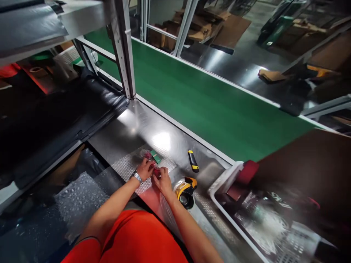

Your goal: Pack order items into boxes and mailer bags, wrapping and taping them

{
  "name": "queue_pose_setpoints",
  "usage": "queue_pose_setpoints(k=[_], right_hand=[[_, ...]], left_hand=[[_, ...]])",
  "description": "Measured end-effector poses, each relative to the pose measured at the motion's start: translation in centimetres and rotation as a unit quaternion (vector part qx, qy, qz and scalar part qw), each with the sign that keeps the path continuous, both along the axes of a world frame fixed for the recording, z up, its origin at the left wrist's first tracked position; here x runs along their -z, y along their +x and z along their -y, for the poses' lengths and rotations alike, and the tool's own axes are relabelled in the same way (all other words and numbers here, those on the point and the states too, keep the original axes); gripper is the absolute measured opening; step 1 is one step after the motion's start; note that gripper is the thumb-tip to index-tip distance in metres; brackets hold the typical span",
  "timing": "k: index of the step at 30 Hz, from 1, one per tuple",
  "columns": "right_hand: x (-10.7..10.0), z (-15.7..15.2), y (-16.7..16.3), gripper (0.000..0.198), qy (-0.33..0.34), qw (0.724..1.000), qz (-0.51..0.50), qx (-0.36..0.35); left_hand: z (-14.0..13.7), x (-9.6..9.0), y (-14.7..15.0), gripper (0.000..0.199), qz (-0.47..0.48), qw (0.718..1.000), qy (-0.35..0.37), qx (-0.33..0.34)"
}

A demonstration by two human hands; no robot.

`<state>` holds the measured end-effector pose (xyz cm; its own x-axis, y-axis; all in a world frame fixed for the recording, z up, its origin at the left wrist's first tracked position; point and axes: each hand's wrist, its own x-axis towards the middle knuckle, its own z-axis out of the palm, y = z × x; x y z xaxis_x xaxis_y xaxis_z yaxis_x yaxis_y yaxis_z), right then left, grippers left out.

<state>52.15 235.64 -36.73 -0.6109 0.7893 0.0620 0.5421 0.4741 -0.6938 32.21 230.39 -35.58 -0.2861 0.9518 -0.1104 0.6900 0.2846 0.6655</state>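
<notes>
My left hand (pixel 145 171), with a metal watch on its wrist, and my right hand (pixel 163 180) meet over a sheet of bubble wrap (pixel 123 165) on the metal bench. Both have their fingers closed on a small red item (pixel 156 171) between them; the fingers partly hide it and its kind is unclear. Just beyond lies a green card-like piece (pixel 155 156), beside a red piece in clear wrapping (pixel 147 155). To the right of my right hand stands a yellow and black tape dispenser (pixel 186 191). Farther off lies a yellow and black utility knife (pixel 193 160).
A green conveyor belt (pixel 197 98) runs behind the metal bench (pixel 109 140). A white basket (pixel 219 190) at right holds clear-wrapped goods. Black sheeting (pixel 55 106) covers the left side, with more bubble wrap (pixel 82 201) below. A metal post (pixel 122 51) rises at the bench's back corner.
</notes>
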Motion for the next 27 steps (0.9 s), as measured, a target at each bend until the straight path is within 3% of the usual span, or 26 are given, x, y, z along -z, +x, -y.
queue_pose_setpoints(k=[3, 7, 18, 23, 25, 27], right_hand=[[0.6, 0.7, 0.0, 0.022, -0.005, 0.999, -0.015, 0.043], [1.0, 1.1, 0.1, 0.009, 0.01, 0.997, 0.006, 0.078], [2.1, 0.4, -3.0, 0.018, -0.019, 0.987, -0.093, 0.129], [1.7, 0.6, -3.3, 0.017, -0.025, 0.982, -0.109, 0.15], [1.1, 0.2, -2.0, 0.02, -0.009, 0.987, -0.094, 0.129], [0.2, -1.2, -0.3, 0.025, 0.023, 0.99, -0.067, 0.121]], left_hand=[[-0.3, 0.3, 0.0, 0.022, 0.0, 1.0, 0.002, 0.007], [-0.8, 0.7, 0.4, 0.026, -0.003, 1.0, -0.004, 0.025], [-1.1, 1.6, 0.0, 0.037, 0.006, 0.997, 0.04, -0.068], [1.1, 2.1, 1.3, 0.074, 0.038, 0.977, 0.111, -0.177], [1.8, 2.1, 1.9, 0.1, 0.006, 0.977, 0.11, -0.182], [2.1, 1.8, 2.3, 0.123, -0.033, 0.984, 0.099, -0.142]])
